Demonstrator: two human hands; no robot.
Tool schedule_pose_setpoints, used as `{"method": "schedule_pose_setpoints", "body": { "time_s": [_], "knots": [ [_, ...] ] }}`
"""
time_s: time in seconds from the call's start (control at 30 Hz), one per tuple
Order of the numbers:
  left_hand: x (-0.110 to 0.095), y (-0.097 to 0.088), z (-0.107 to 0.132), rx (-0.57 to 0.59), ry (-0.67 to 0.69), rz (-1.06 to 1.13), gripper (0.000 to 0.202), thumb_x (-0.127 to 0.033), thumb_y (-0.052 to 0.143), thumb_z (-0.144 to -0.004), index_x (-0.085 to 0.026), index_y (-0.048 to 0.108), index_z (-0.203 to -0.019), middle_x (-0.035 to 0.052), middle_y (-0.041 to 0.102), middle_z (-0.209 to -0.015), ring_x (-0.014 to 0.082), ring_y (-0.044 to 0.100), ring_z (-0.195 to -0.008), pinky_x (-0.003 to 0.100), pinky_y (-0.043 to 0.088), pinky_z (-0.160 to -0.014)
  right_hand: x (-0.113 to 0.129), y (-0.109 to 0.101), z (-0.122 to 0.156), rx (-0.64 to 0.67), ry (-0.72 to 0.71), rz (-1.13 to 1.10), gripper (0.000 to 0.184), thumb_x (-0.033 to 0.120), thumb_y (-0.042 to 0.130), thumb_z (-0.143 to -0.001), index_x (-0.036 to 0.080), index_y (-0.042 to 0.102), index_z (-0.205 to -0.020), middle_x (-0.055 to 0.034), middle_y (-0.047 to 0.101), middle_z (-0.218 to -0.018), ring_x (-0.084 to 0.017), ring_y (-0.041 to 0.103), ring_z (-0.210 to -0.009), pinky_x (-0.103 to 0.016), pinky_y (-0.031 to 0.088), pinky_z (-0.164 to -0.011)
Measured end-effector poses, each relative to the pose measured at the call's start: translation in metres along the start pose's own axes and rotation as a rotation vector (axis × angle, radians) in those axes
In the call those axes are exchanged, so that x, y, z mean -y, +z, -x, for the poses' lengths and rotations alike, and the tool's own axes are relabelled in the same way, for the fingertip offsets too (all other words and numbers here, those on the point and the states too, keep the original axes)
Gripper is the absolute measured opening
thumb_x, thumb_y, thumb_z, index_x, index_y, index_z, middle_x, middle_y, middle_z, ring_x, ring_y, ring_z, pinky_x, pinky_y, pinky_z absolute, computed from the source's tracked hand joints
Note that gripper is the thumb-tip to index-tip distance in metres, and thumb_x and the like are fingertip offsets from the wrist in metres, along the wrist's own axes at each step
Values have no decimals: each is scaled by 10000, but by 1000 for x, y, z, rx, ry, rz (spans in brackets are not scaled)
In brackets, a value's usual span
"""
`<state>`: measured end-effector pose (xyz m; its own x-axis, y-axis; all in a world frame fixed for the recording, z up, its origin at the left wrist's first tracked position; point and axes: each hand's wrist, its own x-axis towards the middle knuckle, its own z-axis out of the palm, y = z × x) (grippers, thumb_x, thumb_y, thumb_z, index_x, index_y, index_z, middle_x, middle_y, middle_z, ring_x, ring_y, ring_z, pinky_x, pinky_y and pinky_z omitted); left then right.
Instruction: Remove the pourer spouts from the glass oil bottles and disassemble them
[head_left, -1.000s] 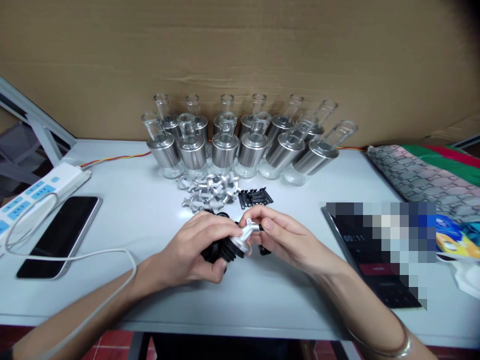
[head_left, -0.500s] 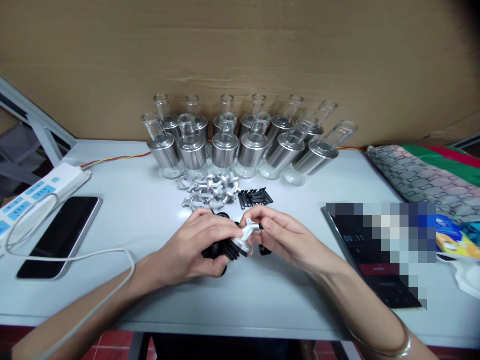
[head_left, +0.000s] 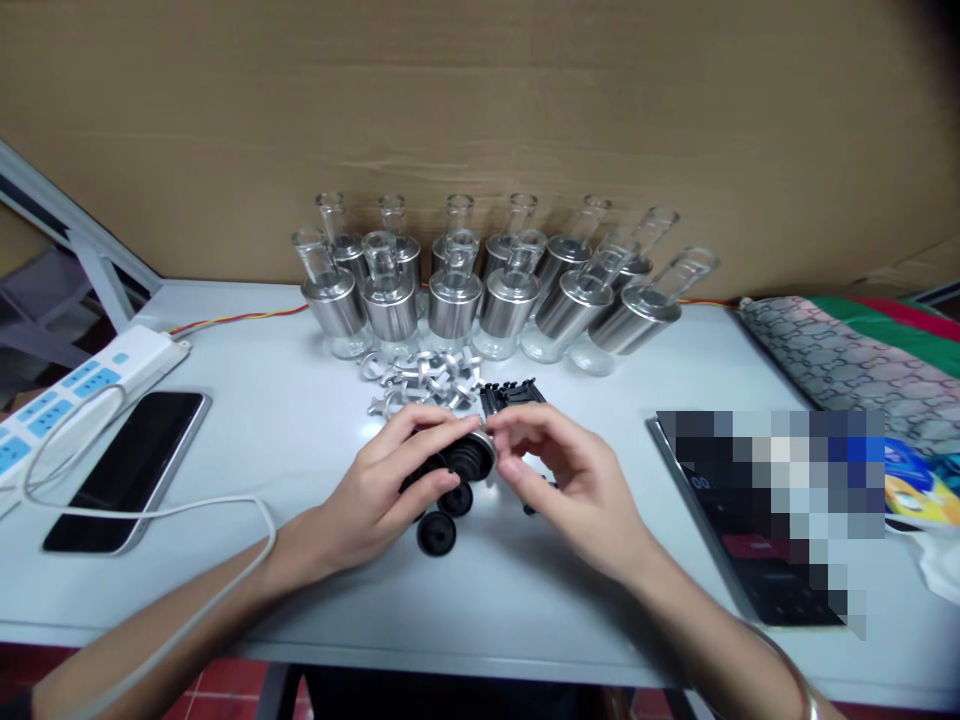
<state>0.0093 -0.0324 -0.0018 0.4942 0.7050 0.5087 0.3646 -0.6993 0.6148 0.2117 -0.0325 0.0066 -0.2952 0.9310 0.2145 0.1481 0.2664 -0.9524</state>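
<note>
My left hand [head_left: 386,490] is closed round a black ribbed stopper [head_left: 466,458] capped by a silver metal piece. My right hand [head_left: 570,480] pinches that silver end from the right with thumb and forefinger. Two loose black stoppers [head_left: 442,522] lie on the white table [head_left: 300,420] just below my left fingers. Behind my hands sit a heap of small silver pourer pieces [head_left: 420,380] and a bunch of small black parts [head_left: 510,395].
Several glass bottles with silver collars [head_left: 480,290] stand in two rows along the cardboard wall. At left lie a phone [head_left: 127,470], a white cable [head_left: 150,515] and a power strip [head_left: 67,385]. A blurred dark device [head_left: 757,520] and patterned cloth [head_left: 847,350] are at right.
The silver piece pointed up to the right before; now the assembly lies more level between both hands. My hands moved slightly away from me, uncovering two black stoppers on the table.
</note>
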Motion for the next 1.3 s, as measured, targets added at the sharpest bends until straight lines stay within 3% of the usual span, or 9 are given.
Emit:
{"method": "schedule_pose_setpoints", "body": {
  "time_s": [0.1,0.33,0.63,0.8,0.97,1.3],
  "knots": [
    [-1,1,-1,-29,10,-47,345,-278,467,-943,-246,470,-1287,65,554,-1071,152,555,-994,273,482,-861,1,4,1,45,-57,40,240,208,625,-808,217,588,-1046,-42,595,-946,-150,579,-834,-275,505,-713],
    [0,3,-1,-104,-10,-175,288,-378,552,-889,-205,499,-1113,48,631,-979,182,578,-903,324,413,-807,-1,5,2,79,-57,43,296,143,606,-757,214,554,-1039,-29,632,-932,-143,610,-812,-274,522,-745],
    [-7,1,-1,14,-41,-189,161,-288,495,-822,-163,499,-924,39,620,-822,185,562,-753,387,338,-831,5,7,3,108,9,-28,279,138,582,-725,200,541,-994,-35,650,-905,-140,631,-789,-266,538,-745],
    [-8,2,-2,52,-89,-170,153,-302,467,-794,-172,505,-863,30,605,-774,182,548,-726,393,342,-831,5,7,2,147,-26,55,338,137,573,-731,195,552,-1064,-44,666,-925,-156,629,-810,-288,530,-757],
    [-7,2,-2,120,-88,-187,156,-304,451,-759,-172,514,-811,30,562,-730,185,510,-704,410,349,-830,5,8,1,165,-63,91,278,144,555,-719,201,551,-990,-15,648,-819,-142,600,-738,-270,519,-695],
    [-9,2,-3,80,8,-204,114,-233,502,-668,-187,480,-769,-13,515,-678,156,496,-657,405,328,-865,-2,11,6,162,-140,93,277,99,566,-655,203,536,-910,9,594,-760,-128,560,-676,-240,470,-619]
  ]
}}
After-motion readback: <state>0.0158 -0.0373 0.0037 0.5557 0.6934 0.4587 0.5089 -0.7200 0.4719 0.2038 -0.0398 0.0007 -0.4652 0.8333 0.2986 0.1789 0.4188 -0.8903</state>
